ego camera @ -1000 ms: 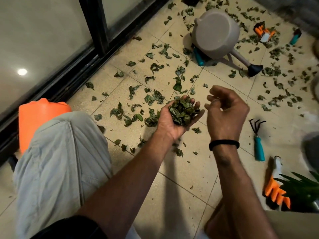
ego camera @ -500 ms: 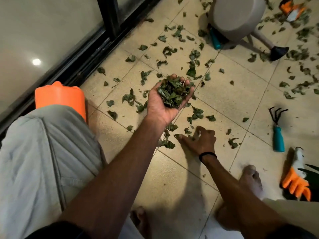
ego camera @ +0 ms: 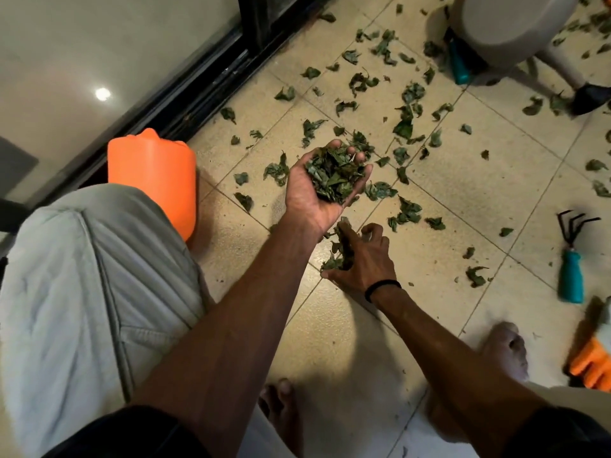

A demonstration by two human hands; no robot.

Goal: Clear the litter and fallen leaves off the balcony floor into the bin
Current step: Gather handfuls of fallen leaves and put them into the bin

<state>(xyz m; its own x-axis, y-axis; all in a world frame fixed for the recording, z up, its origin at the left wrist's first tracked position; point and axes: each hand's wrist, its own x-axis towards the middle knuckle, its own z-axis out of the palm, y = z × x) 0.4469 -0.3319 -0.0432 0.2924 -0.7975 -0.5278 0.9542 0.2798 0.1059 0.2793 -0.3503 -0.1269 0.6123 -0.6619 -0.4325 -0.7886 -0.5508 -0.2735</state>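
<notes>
Our left hand [ego camera: 322,190] is turned palm up, its grip cupped round a heap of leaves [ego camera: 334,175] that fills the palm and rises above the curled fingers. Just below it, our right hand [ego camera: 362,259] is down on the floor tiles [ego camera: 446,206], its grip closed in a pinch on a small clump of leaves [ego camera: 340,256] drawn up between thumb and fingers. A black wristband [ego camera: 382,289] circles the right wrist.

Further out, loose fallen leaves [ego camera: 406,213] lie scattered over the tiles, dense toward the top of the view and thin near our feet. An orange container [ego camera: 155,180] stands just beside our left knee, against the sliding door track [ego camera: 185,90]; we cannot tell whether it is the bin or whether it is open at the top. A hand rake with a teal handle [ego camera: 570,259] lies well apart at the right, an orange glove [ego camera: 591,365] beyond it. A grey watering can [ego camera: 509,24] lies at the top edge.

We judge the step in hand to be hand-gathering, and the task far from complete. The next move calls for lifting the pinched clump onto the cupped heap. The heap is near capacity, so we expect it must then be carried level to the bin and tipped out without spilling.
</notes>
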